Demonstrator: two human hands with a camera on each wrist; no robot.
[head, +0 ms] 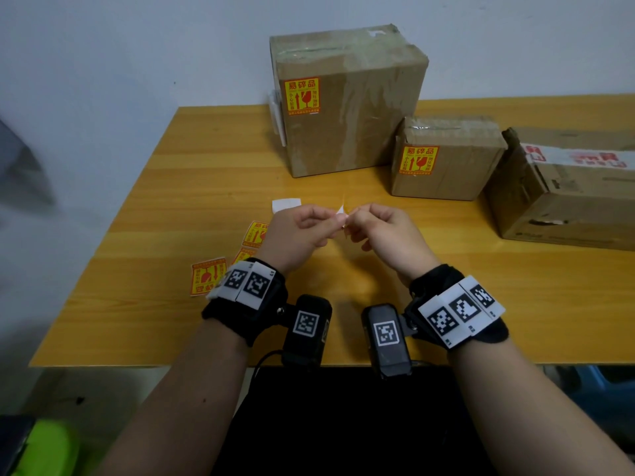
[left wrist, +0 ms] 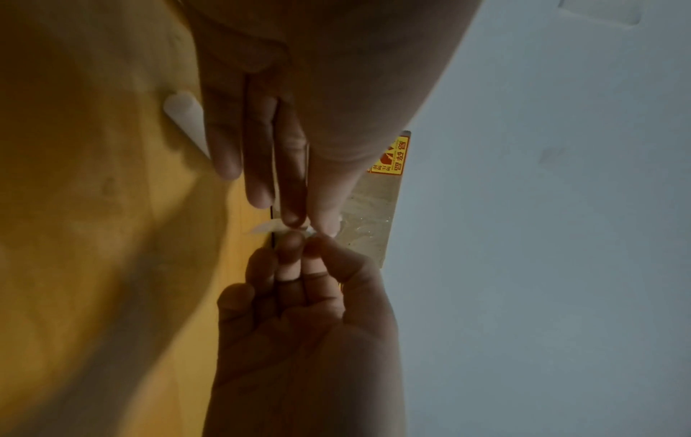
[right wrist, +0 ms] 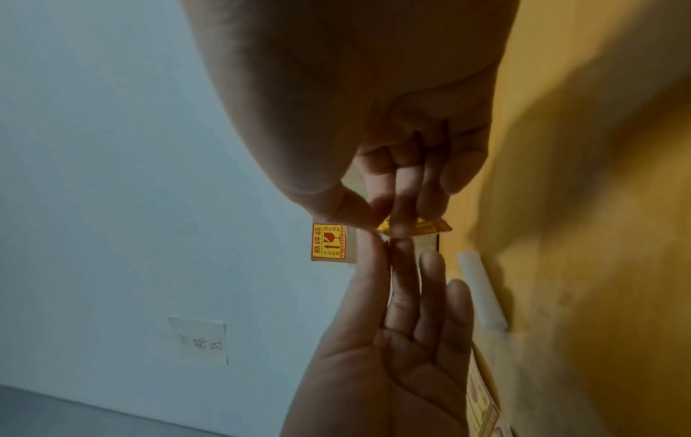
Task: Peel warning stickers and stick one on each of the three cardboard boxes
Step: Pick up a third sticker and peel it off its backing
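Above the middle of the table, both hands meet on one warning sticker, its white backing showing. My left hand pinches one edge with thumb and fingertip. My right hand pinches the yellow sticker from the other side. The large cardboard box at the back carries a yellow sticker. The small box beside it carries one too. On the third box, at the right, I see no sticker.
Spare stickers lie on the wooden table left of my left wrist, one more just behind it. A loose white backing lies beyond my left hand. A wall stands behind the boxes.
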